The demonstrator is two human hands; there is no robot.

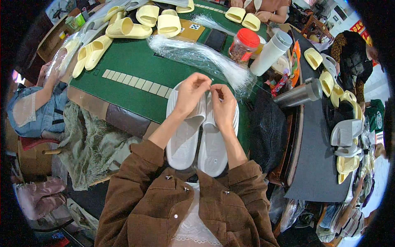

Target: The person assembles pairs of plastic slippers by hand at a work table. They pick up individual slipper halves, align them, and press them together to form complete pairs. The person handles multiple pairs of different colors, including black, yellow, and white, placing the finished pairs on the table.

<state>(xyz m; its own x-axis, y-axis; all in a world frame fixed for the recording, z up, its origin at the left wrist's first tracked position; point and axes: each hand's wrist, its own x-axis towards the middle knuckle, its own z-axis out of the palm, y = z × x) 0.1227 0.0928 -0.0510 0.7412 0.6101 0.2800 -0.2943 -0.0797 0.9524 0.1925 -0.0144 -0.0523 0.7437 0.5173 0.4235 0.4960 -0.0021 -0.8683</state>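
Observation:
A pair of light grey slide sandals, the left one [181, 146] and the right one [212, 154], lies side by side at the near edge of the green table, toes pointing away from me. Over their straps my left hand [192, 94] and my right hand [223, 108] meet, thumbs and fingertips pinched together. A tiny whitish bit shows at the fingertips, too small to name. Just beyond my hands lies a bundle of thin clear-white plastic strands [210, 57] in a clear bag.
Yellow slides [128, 29] crowd the table's far left. A red-lidded jar [244, 44], a white bottle [271, 52] and a steel tumbler [299, 93] stand to the right. More slides [347, 132] line a grey surface [306, 164]. Other people work at the left and far side.

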